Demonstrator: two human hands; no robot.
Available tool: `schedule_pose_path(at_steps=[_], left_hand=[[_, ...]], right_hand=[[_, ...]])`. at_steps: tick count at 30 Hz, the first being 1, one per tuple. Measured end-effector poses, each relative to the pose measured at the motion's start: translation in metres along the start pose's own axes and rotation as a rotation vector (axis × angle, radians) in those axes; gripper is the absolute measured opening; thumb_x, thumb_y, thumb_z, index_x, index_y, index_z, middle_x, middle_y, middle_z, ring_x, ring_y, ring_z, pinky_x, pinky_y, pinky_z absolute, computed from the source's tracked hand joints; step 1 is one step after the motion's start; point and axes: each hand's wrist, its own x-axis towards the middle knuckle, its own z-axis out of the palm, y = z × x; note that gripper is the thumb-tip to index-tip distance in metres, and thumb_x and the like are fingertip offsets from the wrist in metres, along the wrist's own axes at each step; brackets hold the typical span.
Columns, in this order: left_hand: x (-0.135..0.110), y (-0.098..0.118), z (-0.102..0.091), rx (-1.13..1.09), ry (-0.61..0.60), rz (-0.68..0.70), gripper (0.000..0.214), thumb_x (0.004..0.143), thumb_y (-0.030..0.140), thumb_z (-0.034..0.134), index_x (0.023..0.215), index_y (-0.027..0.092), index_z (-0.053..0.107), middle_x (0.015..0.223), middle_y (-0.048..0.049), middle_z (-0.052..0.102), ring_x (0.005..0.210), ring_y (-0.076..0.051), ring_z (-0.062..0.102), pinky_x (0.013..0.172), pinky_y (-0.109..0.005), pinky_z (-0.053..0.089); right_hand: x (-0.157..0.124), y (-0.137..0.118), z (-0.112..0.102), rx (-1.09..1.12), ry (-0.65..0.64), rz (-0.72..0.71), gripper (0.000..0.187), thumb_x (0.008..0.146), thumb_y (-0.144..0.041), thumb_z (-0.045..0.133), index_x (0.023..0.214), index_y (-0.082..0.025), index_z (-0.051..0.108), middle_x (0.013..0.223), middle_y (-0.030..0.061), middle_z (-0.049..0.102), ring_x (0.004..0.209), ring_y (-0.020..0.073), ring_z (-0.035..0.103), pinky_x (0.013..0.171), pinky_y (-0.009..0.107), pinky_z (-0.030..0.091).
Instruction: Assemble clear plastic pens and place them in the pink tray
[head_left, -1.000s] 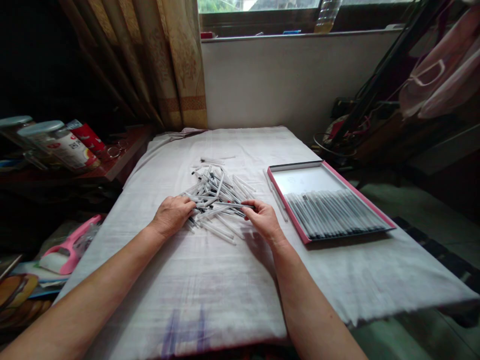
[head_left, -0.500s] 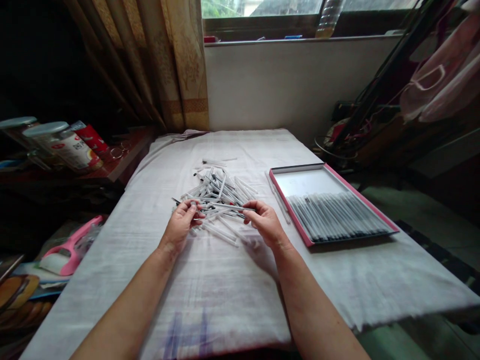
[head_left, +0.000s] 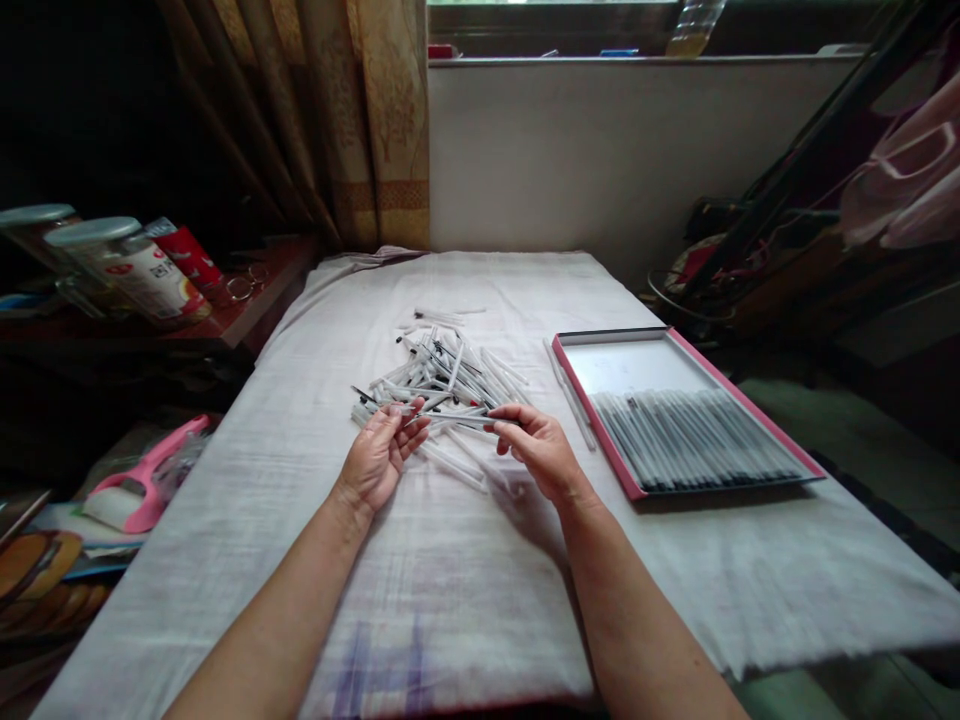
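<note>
A loose pile of clear pens with black tips [head_left: 442, 375] lies on the white cloth of the table [head_left: 480, 560]. My left hand [head_left: 380, 455] is turned palm up at the pile's near edge, fingers curled on a few pens. My right hand [head_left: 538, 448] pinches the other end of a pen held across between both hands. To the right sits a shallow pink-rimmed tray [head_left: 600, 440] with several pens laid side by side in a row [head_left: 694, 440].
A single pen [head_left: 570, 395] lies beside the tray's left rim. A side shelf at left bears lidded jars [head_left: 127, 265] and a red packet. A pink tool [head_left: 139, 490] lies low at left. Curtain, wall and window sill stand behind; clutter and cables are at right.
My left hand lifted from lying flat on the pile, turned palm up and took hold of pens. My right hand stays pinched on its pen. The view tilted slightly down.
</note>
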Motion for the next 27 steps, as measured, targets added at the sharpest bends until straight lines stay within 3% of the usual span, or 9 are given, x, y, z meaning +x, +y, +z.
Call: schedule_pose_path(at_steps=[20,27], left_hand=[[-0.006,-0.006,0.002,0.012,-0.038,0.010,0.005,0.088,0.015,0.061,0.090,0.017,0.057,0.100,-0.0025,0.075,0.075,-0.011,0.072,0.066,-0.021,0.059],[-0.006,-0.008,0.000,0.060,-0.063,0.031,0.017,0.081,0.022,0.072,0.088,0.018,0.057,0.102,-0.0024,0.074,0.078,-0.012,0.072,0.066,-0.022,0.059]], right_hand=[[0.002,0.008,0.003,-0.048,-0.009,0.017,0.028,0.062,-0.035,0.071,0.081,-0.015,0.070,0.070,0.0035,0.070,0.054,0.0109,0.055,0.043,0.021,0.037],[0.003,0.011,0.002,-0.034,-0.023,-0.006,0.027,0.062,-0.034,0.074,0.081,-0.016,0.074,0.070,0.0033,0.070,0.052,0.0100,0.054,0.048,0.023,0.044]])
